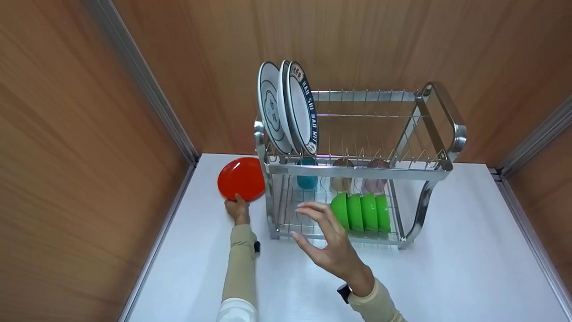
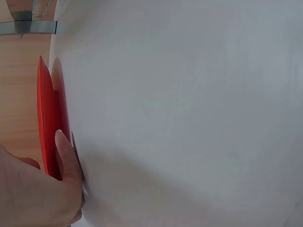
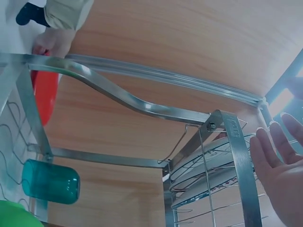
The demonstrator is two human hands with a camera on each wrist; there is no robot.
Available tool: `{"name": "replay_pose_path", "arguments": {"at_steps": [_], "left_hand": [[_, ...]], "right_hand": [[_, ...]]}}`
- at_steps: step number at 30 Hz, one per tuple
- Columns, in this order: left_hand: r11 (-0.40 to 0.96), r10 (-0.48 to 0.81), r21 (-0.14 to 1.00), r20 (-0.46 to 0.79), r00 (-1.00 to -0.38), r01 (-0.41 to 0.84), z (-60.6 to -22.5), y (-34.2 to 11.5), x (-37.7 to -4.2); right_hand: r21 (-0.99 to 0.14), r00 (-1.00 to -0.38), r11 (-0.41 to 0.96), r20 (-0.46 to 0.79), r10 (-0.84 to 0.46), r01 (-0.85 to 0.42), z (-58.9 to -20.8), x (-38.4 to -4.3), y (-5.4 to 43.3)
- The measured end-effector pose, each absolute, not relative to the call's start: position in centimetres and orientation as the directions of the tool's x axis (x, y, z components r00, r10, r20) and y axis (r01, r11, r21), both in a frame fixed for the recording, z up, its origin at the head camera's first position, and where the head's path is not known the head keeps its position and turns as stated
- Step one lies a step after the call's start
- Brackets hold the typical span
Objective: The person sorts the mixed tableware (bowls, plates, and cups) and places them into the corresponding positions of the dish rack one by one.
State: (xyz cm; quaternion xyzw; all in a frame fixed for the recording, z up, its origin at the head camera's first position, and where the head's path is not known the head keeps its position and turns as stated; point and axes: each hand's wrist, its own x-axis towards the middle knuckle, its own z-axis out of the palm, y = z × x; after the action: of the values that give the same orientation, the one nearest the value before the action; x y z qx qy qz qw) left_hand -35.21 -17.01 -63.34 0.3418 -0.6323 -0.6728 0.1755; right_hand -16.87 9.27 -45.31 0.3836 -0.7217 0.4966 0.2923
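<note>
At the left of the rack, my left hand (image 1: 237, 209) grips the near edge of a red plate (image 1: 241, 179). In the left wrist view the thumb lies against the red plate (image 2: 49, 118), which is tilted close over the white tabletop. My right hand (image 1: 330, 241) is raised in front of the metal dish rack (image 1: 357, 171), thumb and fingers spread apart with nothing between them. Patterned white plates (image 1: 304, 107) stand on edge at the left end of the upper tier. Green bowls (image 1: 361, 212) nest on their sides on the lower tier.
Behind the bowls on the lower tier stand a teal cup (image 1: 307, 179), an amber cup (image 1: 342, 182) and a pinkish cup (image 1: 374, 183). Wooden panels (image 1: 214, 67) with metal edge strips enclose the white table (image 1: 464, 250) at the back and sides.
</note>
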Motion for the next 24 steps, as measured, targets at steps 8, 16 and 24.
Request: {"name": "replay_pose_path", "arguments": {"at_steps": [8,16,24], "left_hand": [[-0.215,-0.669,0.958,-0.286,-0.687,-0.189,-62.9,-17.3,-35.5],[-0.313,-0.638,0.936,-0.332,-0.695,-0.160,-62.5,-17.6,-34.8],[-0.338,-0.664,0.939,-0.284,-0.691,-0.061,-62.8,-17.5,-33.4]], "right_hand": [[-0.523,-0.567,0.220,0.772,-0.288,-0.824,-46.1,-16.7,9.1],[-0.541,-0.584,0.222,0.750,-0.310,-0.811,-47.1,-16.2,8.6],[-0.618,-0.626,0.143,0.708,-0.327,-0.773,-48.1,-15.4,7.8]]}}
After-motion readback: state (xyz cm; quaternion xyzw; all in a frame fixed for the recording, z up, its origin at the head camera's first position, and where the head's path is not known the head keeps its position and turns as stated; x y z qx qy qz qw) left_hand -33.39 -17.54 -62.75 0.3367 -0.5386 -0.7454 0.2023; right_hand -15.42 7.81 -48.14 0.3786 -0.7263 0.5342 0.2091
